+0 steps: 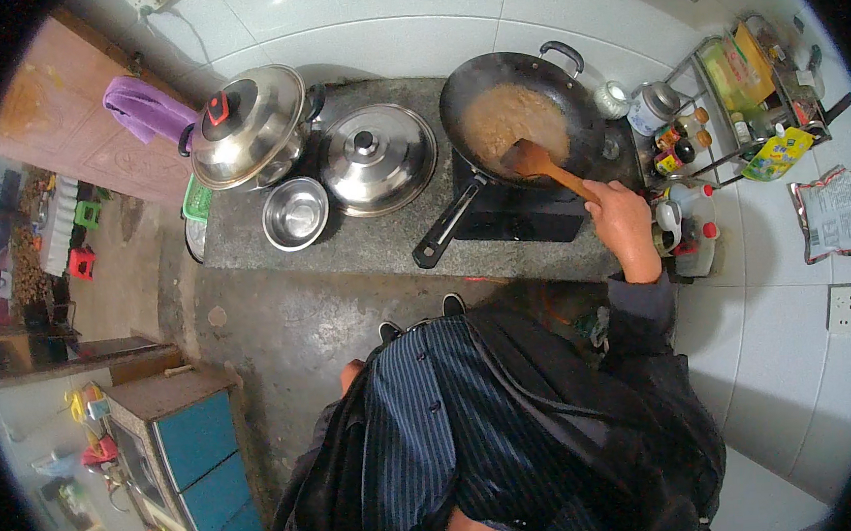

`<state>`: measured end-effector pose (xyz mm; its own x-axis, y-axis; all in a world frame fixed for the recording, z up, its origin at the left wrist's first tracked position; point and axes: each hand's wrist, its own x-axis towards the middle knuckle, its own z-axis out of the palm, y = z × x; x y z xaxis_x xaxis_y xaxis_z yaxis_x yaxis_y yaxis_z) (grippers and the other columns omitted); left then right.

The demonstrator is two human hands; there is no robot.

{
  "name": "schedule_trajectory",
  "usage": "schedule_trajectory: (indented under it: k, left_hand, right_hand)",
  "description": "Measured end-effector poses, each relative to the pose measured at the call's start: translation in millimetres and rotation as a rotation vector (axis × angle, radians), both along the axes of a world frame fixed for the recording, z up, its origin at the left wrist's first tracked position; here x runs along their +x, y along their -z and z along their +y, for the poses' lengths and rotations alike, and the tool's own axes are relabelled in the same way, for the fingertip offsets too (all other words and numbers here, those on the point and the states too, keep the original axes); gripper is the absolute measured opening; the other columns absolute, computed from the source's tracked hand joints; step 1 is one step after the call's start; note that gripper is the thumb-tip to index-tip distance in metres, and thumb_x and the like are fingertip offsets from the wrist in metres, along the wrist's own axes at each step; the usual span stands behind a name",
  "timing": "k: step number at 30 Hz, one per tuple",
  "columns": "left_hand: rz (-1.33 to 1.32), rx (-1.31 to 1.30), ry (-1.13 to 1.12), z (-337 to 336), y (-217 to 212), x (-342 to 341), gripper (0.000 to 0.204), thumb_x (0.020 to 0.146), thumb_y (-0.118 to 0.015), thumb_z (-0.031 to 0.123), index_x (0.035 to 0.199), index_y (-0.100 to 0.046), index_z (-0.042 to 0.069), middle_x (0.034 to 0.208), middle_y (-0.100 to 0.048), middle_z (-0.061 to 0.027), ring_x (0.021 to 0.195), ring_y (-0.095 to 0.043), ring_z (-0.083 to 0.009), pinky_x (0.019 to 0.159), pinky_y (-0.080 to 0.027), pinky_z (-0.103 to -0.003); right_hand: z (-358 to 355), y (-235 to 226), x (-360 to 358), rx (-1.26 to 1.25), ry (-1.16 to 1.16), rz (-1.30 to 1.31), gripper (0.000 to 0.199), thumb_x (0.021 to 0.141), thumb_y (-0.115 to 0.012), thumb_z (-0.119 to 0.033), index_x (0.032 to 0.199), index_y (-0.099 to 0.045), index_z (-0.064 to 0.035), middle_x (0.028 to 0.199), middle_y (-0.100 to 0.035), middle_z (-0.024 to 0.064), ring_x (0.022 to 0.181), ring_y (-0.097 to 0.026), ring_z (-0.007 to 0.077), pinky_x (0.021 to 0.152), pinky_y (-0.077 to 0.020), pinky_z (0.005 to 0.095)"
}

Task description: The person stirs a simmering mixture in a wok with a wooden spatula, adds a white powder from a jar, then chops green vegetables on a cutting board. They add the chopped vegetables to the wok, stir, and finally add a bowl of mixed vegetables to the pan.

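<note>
My right hand [625,222] grips the handle of a wooden spatula [537,162], whose blade rests in the brownish food inside a black wok [518,111]. The wok sits on a black induction cooker [521,219] on the stone counter, its long handle pointing toward me. Only a small part of my left hand [351,375] shows beside my dark striped jacket, down at my side and away from the counter. Its fingers are hidden.
Left of the wok stand a steel lidded pot [248,128], a steel lid on a pan [377,158] and an empty steel bowl [295,213]. A wire rack with bottles and jars [721,117] stands at the right. A blue cabinet [197,449] is at lower left.
</note>
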<state>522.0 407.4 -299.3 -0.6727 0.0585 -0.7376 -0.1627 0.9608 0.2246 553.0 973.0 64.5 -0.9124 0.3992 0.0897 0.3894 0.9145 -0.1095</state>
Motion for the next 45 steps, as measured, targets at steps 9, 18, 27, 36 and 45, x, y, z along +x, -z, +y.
schedule_trajectory:
  k: [9, 18, 27, 36, 45]
  left_hand:
    - [0.039, 0.069, -0.028, 2, -8, 1, 0.038, 0.077, -0.059, 0.037, 0.089, -0.065, 0.001, 0.092, -0.063, -0.0247, 0.095, -0.058, -0.0413, 0.077, -0.047, -0.045]
    - [0.065, 0.054, -0.113, -3, 6, -2, 0.033, 0.079, -0.056, 0.033, 0.089, -0.065, 0.003, 0.093, -0.063, -0.0234, 0.094, -0.059, -0.041, 0.076, -0.047, -0.045]
    - [0.099, 0.143, -0.096, -4, 8, -1, 0.037, 0.08, -0.055, 0.038, 0.089, -0.065, 0.004, 0.091, -0.064, -0.0209, 0.091, -0.06, -0.0397, 0.075, -0.048, -0.044]
    - [0.078, 0.128, -0.061, 10, -16, -1, 0.036, 0.081, -0.054, 0.036, 0.081, -0.062, 0.001, 0.086, -0.063, -0.0215, 0.088, -0.059, -0.0414, 0.071, -0.047, -0.046]
    - [0.064, 0.053, -0.004, -2, 25, 10, 0.035, 0.078, -0.057, 0.035, 0.084, -0.064, 0.001, 0.089, -0.064, -0.0227, 0.089, -0.06, -0.0409, 0.073, -0.049, -0.045]
  right_hand:
    - [1, -3, 9, -0.042, -0.023, 0.206, 0.045, 0.072, -0.068, -0.008, 0.114, -0.059, -0.0182, 0.088, -0.057, 0.0116, 0.076, -0.059, 0.0345, 0.064, -0.0489, 0.0422]
    - [-3, -15, 8, -0.123, 0.032, 0.275, 0.038, 0.076, -0.066, -0.007, 0.112, -0.06, -0.0141, 0.091, -0.061, 0.0126, 0.082, -0.059, 0.0346, 0.069, -0.0486, 0.0388]
    - [14, 2, 11, -0.568, 0.19, 0.288, 0.028, 0.089, -0.054, -0.02, 0.114, -0.061, -0.0096, 0.085, -0.066, 0.0167, 0.077, -0.064, 0.0334, 0.068, -0.0492, 0.0365]
    - [51, -19, 15, 0.005, 0.036, -0.022, 0.027, 0.084, -0.059, -0.023, 0.107, -0.064, -0.0103, 0.089, -0.064, 0.0174, 0.082, -0.06, 0.036, 0.072, -0.0478, 0.0435]
    - [79, -45, 6, 0.149, -0.032, -0.148, 0.019, 0.077, -0.066, -0.018, 0.094, -0.069, -0.0112, 0.084, -0.066, 0.0123, 0.08, -0.063, 0.032, 0.07, -0.0494, 0.042]
